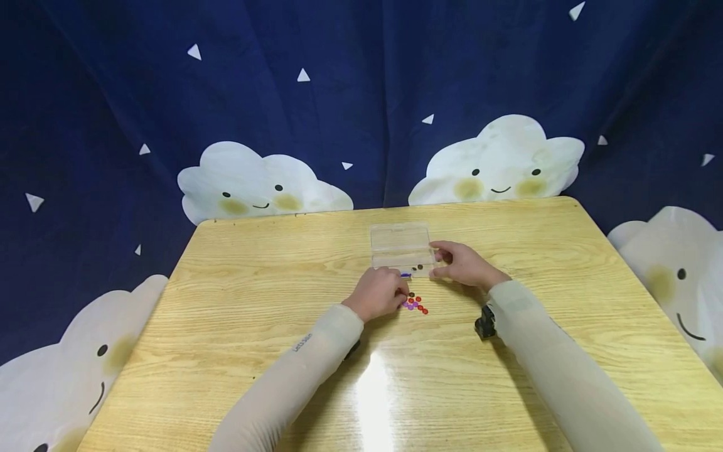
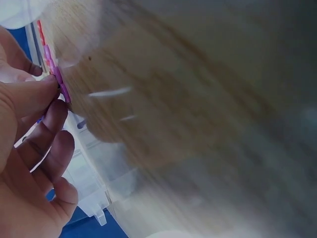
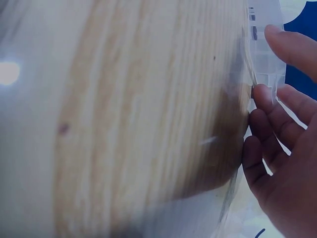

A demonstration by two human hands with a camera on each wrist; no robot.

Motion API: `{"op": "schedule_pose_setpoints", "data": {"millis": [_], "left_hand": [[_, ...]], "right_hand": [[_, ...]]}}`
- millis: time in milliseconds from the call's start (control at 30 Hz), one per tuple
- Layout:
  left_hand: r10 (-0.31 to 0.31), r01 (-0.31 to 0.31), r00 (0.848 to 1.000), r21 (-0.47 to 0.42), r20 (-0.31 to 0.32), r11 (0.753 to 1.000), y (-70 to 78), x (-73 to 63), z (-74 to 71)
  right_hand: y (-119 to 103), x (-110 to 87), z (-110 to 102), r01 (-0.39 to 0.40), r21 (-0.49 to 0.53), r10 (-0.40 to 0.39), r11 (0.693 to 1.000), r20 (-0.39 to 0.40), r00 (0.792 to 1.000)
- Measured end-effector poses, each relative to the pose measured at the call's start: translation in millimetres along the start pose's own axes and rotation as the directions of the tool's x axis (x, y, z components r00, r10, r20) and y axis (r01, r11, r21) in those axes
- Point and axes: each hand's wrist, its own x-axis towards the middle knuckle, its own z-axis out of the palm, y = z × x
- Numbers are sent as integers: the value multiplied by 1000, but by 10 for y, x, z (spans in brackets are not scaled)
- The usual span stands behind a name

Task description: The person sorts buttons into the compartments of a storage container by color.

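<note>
An open-lidded clear plastic box (image 1: 400,256) lies on the table, with a few dark discs (image 1: 420,267) and a small blue piece (image 1: 405,275) in its near part. My right hand (image 1: 464,263) holds the box's right side, thumb toward the near corner and fingers along the edge. In front of the box is a loose group of small red discs (image 1: 425,311), purple discs (image 1: 410,307) and a dark one. My left hand (image 1: 380,292) bends down at the left of this group, thumb and fingertips right at the purple discs; I cannot tell whether one is pinched.
The wooden table (image 1: 271,270) reaches back to a dark blue curtain (image 1: 361,94) with printed clouds. Both forearms wear pale sleeves (image 1: 305,358). A black wrist device (image 1: 485,323) sits under the right cuff.
</note>
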Motion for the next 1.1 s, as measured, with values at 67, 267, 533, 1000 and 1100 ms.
{"op": "schedule_pose_setpoints", "data": {"millis": [67, 267, 533, 1000, 1100], "left_hand": [[4, -4, 1000, 0, -4, 1000, -4, 1, 7], [0, 0, 1000, -16, -10, 1000, -19, 3, 23], [0, 0, 1000, -21, -8, 1000, -7, 15, 16], [-20, 21, 999, -40, 38, 999, -2, 13, 5], [7, -7, 999, -13, 46, 1000, -4, -1, 13]], "right_hand": [[11, 2, 4, -6, 2, 6, 1000, 0, 1000], [19, 13, 8, -13, 8, 13, 1000, 0, 1000], [30, 14, 7, -4, 6, 4, 1000, -1, 1000], [-4, -11, -1, -1, 15, 1, 1000, -2, 1000], [5, -13, 7, -8, 16, 8, 1000, -1, 1000]]}}
